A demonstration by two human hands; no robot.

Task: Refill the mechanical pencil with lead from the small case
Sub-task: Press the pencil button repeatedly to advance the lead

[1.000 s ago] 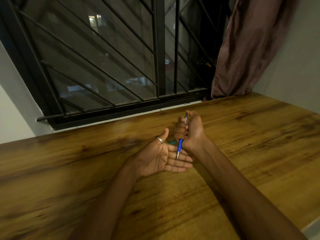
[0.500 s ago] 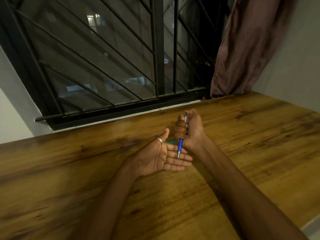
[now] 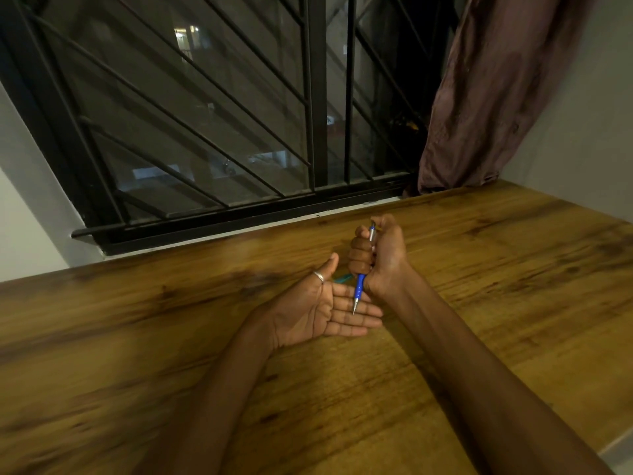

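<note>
My right hand [image 3: 380, 255] is fisted around a blue mechanical pencil [image 3: 359, 286], held upright with its metal tip pointing down and my thumb over its top end. The tip hovers just above the fingers of my left hand [image 3: 318, 310], which lies palm up and flat on the wooden table [image 3: 513, 269] with a ring on the thumb. A sliver of a teal thing [image 3: 343, 278], possibly the small lead case, shows on the table behind my left hand; most of it is hidden.
A barred window [image 3: 219, 114] runs along the table's far edge. A brown curtain [image 3: 486, 90] hangs at the back right, touching the tabletop. A pale wall closes the right side.
Almost nothing has moved; both hands keep their pose, and the pencil stays upright over my left fingers.
</note>
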